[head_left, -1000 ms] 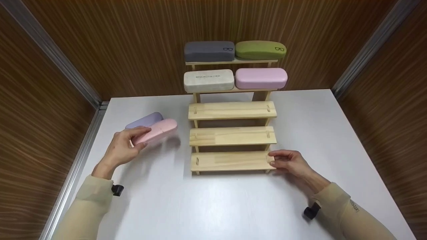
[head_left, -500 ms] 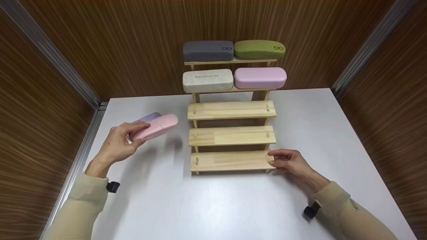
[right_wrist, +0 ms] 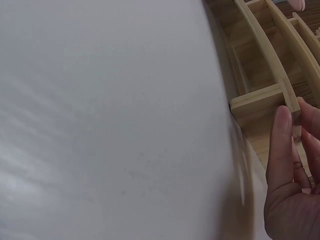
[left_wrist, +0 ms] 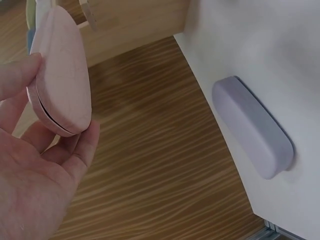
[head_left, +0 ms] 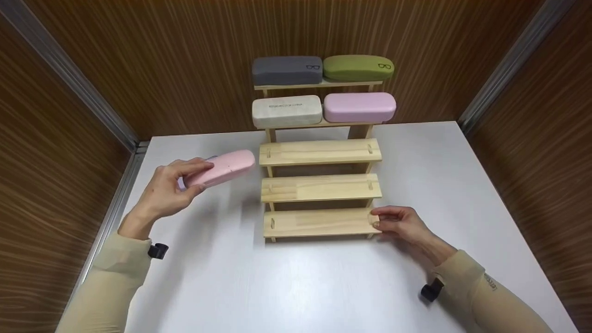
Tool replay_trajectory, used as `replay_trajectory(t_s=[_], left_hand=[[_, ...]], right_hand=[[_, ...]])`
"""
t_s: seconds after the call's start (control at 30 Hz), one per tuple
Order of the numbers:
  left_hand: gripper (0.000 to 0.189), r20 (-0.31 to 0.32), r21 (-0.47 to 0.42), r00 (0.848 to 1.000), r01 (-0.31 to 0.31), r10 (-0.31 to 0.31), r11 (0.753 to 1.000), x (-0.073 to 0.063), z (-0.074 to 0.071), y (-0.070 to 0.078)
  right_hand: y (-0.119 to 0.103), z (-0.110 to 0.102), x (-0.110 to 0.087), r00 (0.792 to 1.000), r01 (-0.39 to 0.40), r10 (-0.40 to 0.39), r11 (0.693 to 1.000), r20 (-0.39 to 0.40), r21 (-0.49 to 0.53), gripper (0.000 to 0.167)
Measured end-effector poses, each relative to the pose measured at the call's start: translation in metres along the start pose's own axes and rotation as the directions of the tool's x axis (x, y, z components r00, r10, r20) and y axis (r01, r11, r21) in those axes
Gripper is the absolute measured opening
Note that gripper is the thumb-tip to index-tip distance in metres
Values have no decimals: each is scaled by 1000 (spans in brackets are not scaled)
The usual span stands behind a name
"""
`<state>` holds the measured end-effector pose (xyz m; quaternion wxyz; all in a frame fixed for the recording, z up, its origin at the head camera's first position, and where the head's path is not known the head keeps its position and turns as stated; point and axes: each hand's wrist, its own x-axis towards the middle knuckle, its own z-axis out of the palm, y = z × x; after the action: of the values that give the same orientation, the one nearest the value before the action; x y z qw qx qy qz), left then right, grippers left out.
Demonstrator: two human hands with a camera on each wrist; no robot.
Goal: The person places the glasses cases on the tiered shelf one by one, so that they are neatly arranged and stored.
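Note:
My left hand [head_left: 166,189] pinches one end of a pink glasses case [head_left: 231,166] between thumb and fingers. The case is raised off the table, tilted, just left of a tiered wooden rack [head_left: 323,151]. A lavender glasses case [left_wrist: 252,127] lies on the table below, mostly hidden behind the pink one in the head view. At the rack's lowest step, my right hand [head_left: 407,226] grips the right end of the board [head_left: 319,222], thumb on the near side as the right wrist view shows.
On the top step sit a dark grey case [head_left: 286,70] and a green case [head_left: 358,68]. The step beneath bears a cream case [head_left: 286,112] and a lilac-pink case [head_left: 360,107]. Brown wood-grain panels [head_left: 185,69] enclose the white table [head_left: 296,286] at the back and sides.
My left hand has lifted the pink case higher, away from me and slightly rightward, so it now covers most of the lavender case. My right hand stays on the rack.

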<state>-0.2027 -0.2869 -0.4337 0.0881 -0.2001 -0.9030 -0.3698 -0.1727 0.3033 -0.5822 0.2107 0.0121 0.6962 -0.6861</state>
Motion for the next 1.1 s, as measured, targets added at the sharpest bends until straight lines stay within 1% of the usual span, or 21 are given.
replay_trajectory(t_s=[0.2,0.3,0.5,0.7,0.8,0.93,1.1], left_hand=[[49,33,-30,999,2,-1,1000,8,4,9],[48,48,-32,999,7,-6,999,11,7,13],[48,73,-41,997,9,-6,999,20,16,18],[48,105,-69,994,-10,17,998,31,26,25],[47,120,-74,992,-28,37,997,36,29,29],[46,125,-86,989,-63,73,994,43,34,33],[46,130,-117,987,-79,95,990,51,41,37]], right_hand=[[0,0,1,1000,-2,2,1000,1,1,34],[0,0,1,1000,-2,2,1000,1,-3,34],[1,1,1,1000,3,-3,1000,-3,6,34],[1,1,1,1000,8,-8,1000,-12,5,33],[-1,1,1,1000,14,-14,1000,-1,15,33],[-1,2,0,1000,18,-18,1000,11,25,33],[0,1,1,1000,21,-21,1000,11,14,33]])
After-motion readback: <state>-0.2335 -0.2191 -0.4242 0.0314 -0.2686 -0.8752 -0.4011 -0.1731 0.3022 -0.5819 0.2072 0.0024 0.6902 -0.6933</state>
